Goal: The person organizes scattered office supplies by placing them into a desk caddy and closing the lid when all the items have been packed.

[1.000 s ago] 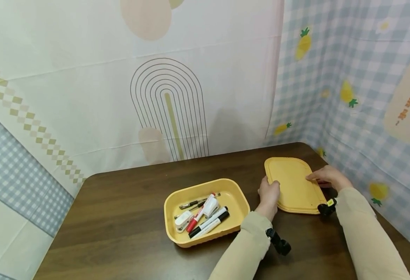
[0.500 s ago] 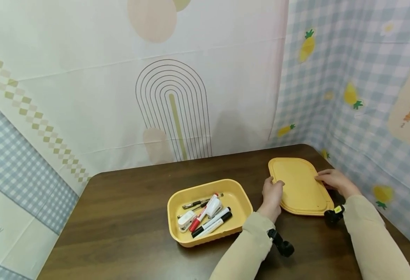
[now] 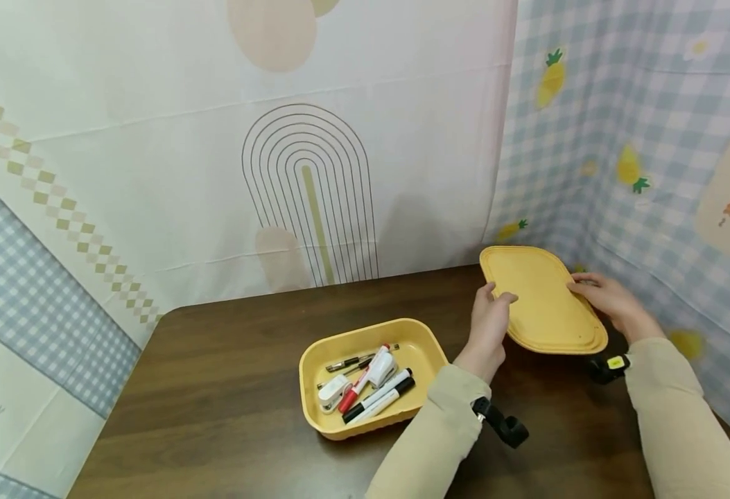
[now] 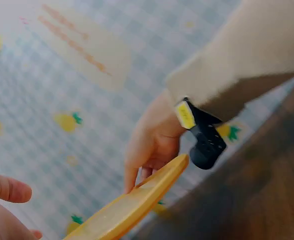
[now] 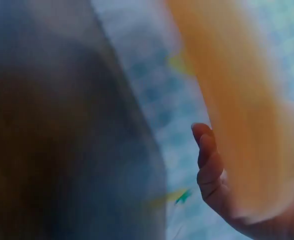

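Note:
A flat yellow lid (image 3: 536,298) with rounded corners is held tilted above the right part of the table in the head view. On its left edge my left hand (image 3: 489,326) grips, thumb over the top and fingers underneath. At the opposite edge my right hand (image 3: 611,301) pinches the rim, fingers partly hidden below. The left wrist view shows the lid (image 4: 132,210) nearly edge-on, with the right hand (image 4: 154,140) at its far side. Blurred and close, the lid (image 5: 242,115) fills much of the right wrist view, with fingertips curled at its edge.
Left of the hands stands a yellow rectangular bin (image 3: 315,346). Inside lie black-capped markers (image 3: 380,400), a red marker (image 3: 353,394), pens and two small white items. The brown wooden table (image 3: 227,388) meets a patterned cloth wall (image 3: 414,138) at the back and right.
The lid has risen off the table and its near end has tilted up, both hands lifting with it. Meanwhile the bin stays where it was; the head view shifted slightly.

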`<state>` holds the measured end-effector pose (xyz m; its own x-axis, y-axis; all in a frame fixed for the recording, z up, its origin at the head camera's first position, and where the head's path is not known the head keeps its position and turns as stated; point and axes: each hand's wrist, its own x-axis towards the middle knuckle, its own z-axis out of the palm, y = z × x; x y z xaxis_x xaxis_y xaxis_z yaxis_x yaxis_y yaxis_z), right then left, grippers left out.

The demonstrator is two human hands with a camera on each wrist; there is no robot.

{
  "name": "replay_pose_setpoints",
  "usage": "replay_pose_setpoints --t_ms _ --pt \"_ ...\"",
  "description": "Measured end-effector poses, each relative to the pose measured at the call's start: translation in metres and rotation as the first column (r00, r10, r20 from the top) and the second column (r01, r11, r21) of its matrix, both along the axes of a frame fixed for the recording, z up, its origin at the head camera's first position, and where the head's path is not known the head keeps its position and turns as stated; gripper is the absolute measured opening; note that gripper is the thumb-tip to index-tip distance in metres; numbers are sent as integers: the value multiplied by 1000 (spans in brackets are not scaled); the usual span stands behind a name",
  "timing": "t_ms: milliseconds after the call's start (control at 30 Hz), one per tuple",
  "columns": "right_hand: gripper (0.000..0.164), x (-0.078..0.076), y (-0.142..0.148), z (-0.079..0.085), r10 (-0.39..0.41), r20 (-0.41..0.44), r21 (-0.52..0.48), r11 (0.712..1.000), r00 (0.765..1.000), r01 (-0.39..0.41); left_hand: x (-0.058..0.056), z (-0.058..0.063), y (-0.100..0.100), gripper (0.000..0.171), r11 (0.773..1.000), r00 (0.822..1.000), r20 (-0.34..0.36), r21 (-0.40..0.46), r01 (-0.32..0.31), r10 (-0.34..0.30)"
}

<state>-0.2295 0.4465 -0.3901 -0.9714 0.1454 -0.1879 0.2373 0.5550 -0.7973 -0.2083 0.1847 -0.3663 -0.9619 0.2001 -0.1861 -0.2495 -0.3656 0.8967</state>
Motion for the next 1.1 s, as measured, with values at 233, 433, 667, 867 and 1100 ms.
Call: replay_pose_setpoints --t_ms 233,433,667,867,1100 --pt "98 -5 -29 29 -7 -78 -101 995 997 -1 -2 21 -15 50 1000 997 -80 -15 3 -4" --pt "94 -6 -41 38 -32 -94 -234 972 995 9 -4 22 -28 52 1000 993 -114 0 -1 1" --pt "91 -3 -53 43 -67 -74 -466 885 995 25 -6 17 -48 60 998 993 -114 -46 37 -42" --pt "85 -1 -73 52 0 -126 -507 859 992 -65 -13 31 -91 68 982 983 -158 -174 70 -98" --pt "77 6 -115 71 105 -189 -413 893 976 -176 -33 53 -156 76 944 955 -260 -327 49 -140"
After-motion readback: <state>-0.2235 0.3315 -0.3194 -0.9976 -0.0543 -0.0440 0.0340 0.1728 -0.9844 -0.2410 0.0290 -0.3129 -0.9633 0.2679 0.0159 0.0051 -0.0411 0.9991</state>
